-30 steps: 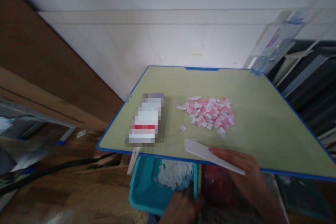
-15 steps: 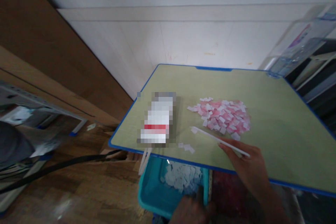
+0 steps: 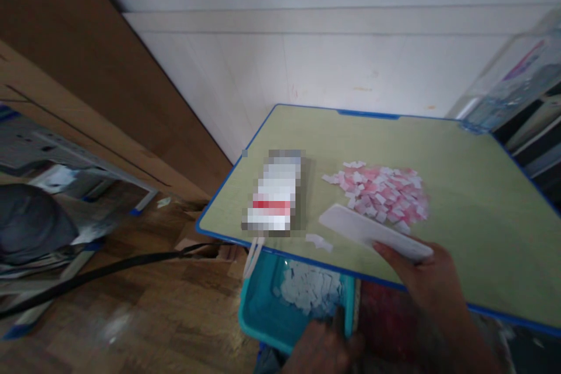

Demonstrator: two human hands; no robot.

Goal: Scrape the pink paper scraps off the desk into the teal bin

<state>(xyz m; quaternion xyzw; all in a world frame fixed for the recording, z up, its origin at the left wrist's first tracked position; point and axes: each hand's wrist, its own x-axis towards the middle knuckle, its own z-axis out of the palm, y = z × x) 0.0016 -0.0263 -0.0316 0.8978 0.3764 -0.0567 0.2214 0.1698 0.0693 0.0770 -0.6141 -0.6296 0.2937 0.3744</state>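
My right hand (image 3: pixel 432 272) grips a flat white scraper (image 3: pixel 372 232) by its right end, fingers closed on it. The scraper's broad face is tilted toward me, over the table just in front of a heap of small pink and white paper pieces (image 3: pixel 383 190). A few loose white pieces (image 3: pixel 319 241) lie left of it, near the front edge. Below that edge is a teal basin (image 3: pixel 263 321) with many white pieces (image 3: pixel 311 286) inside. My left hand (image 3: pixel 322 346), dark and partly cut off, is closed at the basin's near right rim; its fingers are partly hidden.
The green tabletop (image 3: pixel 473 228) has a blue edge and meets a white wall (image 3: pixel 324 70). A blurred-out white box-like object (image 3: pixel 276 187) lies on its left. A clear bottle (image 3: pixel 504 87) stands at the back right. A black strap (image 3: pixel 123 263) crosses at left above the wooden floor (image 3: pixel 153 310).
The scraper has turned from edge-on to showing its broad face. A loose piece near its tip is no longer visible. My left hand stays at the basin; the view has shifted slightly.
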